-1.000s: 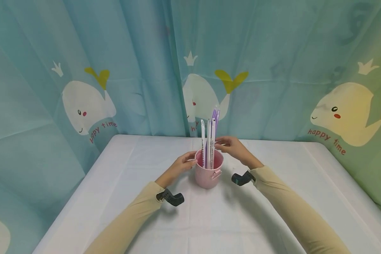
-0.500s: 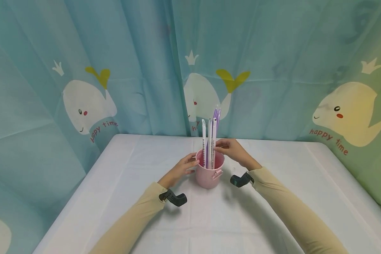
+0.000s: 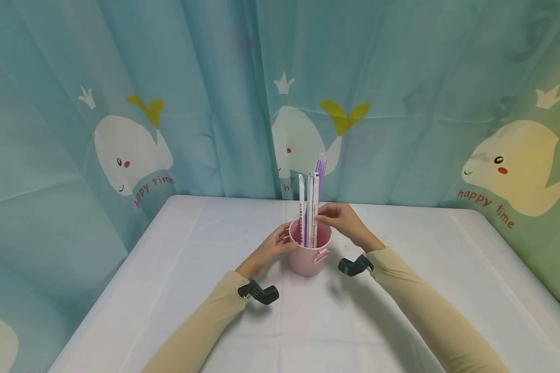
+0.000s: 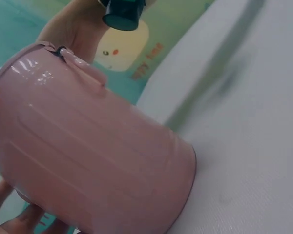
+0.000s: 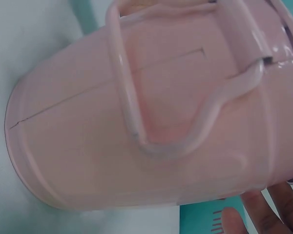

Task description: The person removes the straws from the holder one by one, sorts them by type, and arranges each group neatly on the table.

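A pink metal bucket stands upright on the white table, its wire handle hanging down in the right wrist view. White paper-wrapped straws with small print and purple straws rise out of it. My left hand grips the bucket's left side, thumb across the front of the rim and the other fingers round behind. From the back right, my right hand holds the rim close beside the straws. Its fingers lie along the bucket's far side in the right wrist view.
The white-covered table stretches out on all sides of the bucket. A blue-green curtain with white whales hangs behind and beside it. A black wrist camera sits on each sleeve.
My left hand has moved slightly right; its thumb has come across the front of the rim and its fingers have closed round the bucket. Bucket and right hand stay almost where they were.
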Available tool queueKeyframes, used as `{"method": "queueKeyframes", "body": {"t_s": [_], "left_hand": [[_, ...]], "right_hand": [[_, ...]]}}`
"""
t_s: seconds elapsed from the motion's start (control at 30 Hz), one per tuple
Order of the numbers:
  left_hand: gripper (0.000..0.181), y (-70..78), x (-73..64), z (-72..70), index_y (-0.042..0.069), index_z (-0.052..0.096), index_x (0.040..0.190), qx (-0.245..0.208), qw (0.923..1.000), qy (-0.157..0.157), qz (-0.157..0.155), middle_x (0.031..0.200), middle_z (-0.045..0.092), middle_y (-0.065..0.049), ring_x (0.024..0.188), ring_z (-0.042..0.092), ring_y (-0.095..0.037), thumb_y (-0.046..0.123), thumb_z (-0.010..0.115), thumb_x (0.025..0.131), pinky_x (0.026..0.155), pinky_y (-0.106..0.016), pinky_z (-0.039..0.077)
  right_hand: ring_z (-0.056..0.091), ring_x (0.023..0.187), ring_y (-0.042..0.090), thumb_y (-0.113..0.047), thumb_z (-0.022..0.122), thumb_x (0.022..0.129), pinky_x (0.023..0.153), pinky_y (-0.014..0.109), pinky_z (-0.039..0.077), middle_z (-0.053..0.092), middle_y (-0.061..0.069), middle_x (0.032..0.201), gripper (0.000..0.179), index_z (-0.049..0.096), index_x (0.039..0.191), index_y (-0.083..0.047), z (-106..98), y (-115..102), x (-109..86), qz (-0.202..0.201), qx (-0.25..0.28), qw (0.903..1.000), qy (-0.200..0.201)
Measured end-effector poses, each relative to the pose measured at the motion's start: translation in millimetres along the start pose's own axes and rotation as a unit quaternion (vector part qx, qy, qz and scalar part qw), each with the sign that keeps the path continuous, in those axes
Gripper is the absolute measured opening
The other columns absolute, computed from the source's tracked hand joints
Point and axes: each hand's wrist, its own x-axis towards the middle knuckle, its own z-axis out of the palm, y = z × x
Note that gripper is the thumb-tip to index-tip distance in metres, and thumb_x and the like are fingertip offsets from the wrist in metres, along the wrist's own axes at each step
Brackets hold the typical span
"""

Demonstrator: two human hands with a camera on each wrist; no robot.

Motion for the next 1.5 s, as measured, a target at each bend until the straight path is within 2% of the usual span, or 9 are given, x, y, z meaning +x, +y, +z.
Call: {"method": "queueKeyframes", "body": {"t_s": [0.13,0.27,0.4,0.57,0.67,0.83,1.03,1.2,1.5], "left_hand": [[0.075,-3.4,3.8,0.6,0.012,0.024,0.148,0.021,0.9997,0.006,0.014,0.152,0.030,-0.015,0.139,0.032,-0.032,0.017,0.067,0.086,0.116,-0.045,0.030],[0.079,-3.1,7.4,2.8,0.014,0.025,0.147,0.043,0.9984,0.014,0.032,0.152,0.031,-0.011,0.139,0.033,-0.031,0.013,0.070,0.083,0.114,-0.047,0.033],[0.080,1.6,8.3,5.3,0.014,0.027,0.147,0.050,0.9975,0.013,0.049,0.150,0.034,-0.011,0.138,0.035,-0.031,0.015,0.073,0.081,0.113,-0.047,0.034],[0.080,6.2,8.0,7.0,0.014,0.027,0.147,0.049,0.9981,0.015,0.034,0.150,0.034,-0.012,0.138,0.035,-0.032,0.013,0.072,0.081,0.113,-0.047,0.034],[0.079,6.8,7.5,6.4,0.016,0.027,0.147,0.035,0.9991,0.014,0.020,0.151,0.032,-0.011,0.140,0.032,-0.031,0.011,0.071,0.082,0.113,-0.047,0.033],[0.079,4.3,7.9,3.9,0.017,0.027,0.147,0.023,0.9996,0.011,0.014,0.152,0.031,-0.010,0.140,0.032,-0.031,0.011,0.071,0.082,0.114,-0.046,0.033],[0.081,1.1,8.9,2.5,0.017,0.028,0.147,0.037,0.9991,0.017,0.011,0.152,0.032,-0.010,0.139,0.034,-0.032,0.008,0.073,0.080,0.112,-0.049,0.035],[0.082,0.7,9.2,3.4,0.018,0.029,0.147,0.039,0.9991,0.020,0.002,0.152,0.032,-0.009,0.139,0.033,-0.032,0.007,0.074,0.079,0.111,-0.050,0.035],[0.082,0.4,8.6,4.3,0.016,0.029,0.147,0.034,0.9992,0.020,0.003,0.152,0.031,-0.010,0.139,0.032,-0.034,0.006,0.073,0.079,0.112,-0.051,0.034]], "right_hand": [[0.065,0.104,0.030,-0.015,0.062,0.090,0.097,0.045,0.051,0.067,0.020,0.110,0.027,0.065,0.110,0.002,0,0,-1.2,-0.004,0.005,0.9999,0.010],[0.065,0.103,0.030,-0.014,0.063,0.089,0.096,0.044,0.052,0.067,0.021,0.109,0.026,0.066,0.109,0.003,-1,0,-3.0,-0.010,0.012,0.9997,0.020],[0.066,0.099,0.024,-0.014,0.063,0.089,0.093,0.039,0.055,0.066,0.020,0.109,0.026,0.065,0.108,0.004,-4,-2,-4.4,-0.001,0.026,0.9991,0.033],[0.065,0.086,0.007,-0.012,0.062,0.089,0.088,0.035,0.057,0.067,0.016,0.102,0.024,0.061,0.105,0.007,-8,-4,-3.4,0.012,0.064,0.9969,0.044],[0.064,0.081,0.002,-0.011,0.062,0.089,0.088,0.036,0.057,0.068,0.008,0.095,0.024,0.059,0.103,0.008,-11,-5,-3.5,0.014,0.082,0.9951,0.052],[0.063,0.079,0.001,-0.011,0.062,0.089,0.089,0.039,0.057,0.066,-0.002,0.089,0.025,0.057,0.106,0.008,-13,-8,-5.2,0.016,0.098,0.9926,0.069],[0.064,0.080,0.001,-0.008,0.063,0.088,0.081,0.025,0.058,0.066,0.003,0.093,0.025,0.058,0.108,0.006,-15,-12,-9.0,0.005,0.092,0.9922,0.084],[0.064,0.080,0.001,-0.007,0.063,0.088,0.080,0.022,0.058,0.067,-0.001,0.092,0.028,0.058,0.111,0.007,-15,-14,-11.0,-0.003,0.105,0.9913,0.080],[0.064,0.081,0.001,-0.012,0.064,0.089,0.080,0.019,0.057,0.066,-0.010,0.085,0.031,0.059,0.111,0.009,-16,-13,-11.4,-0.008,0.118,0.9900,0.077]]}}
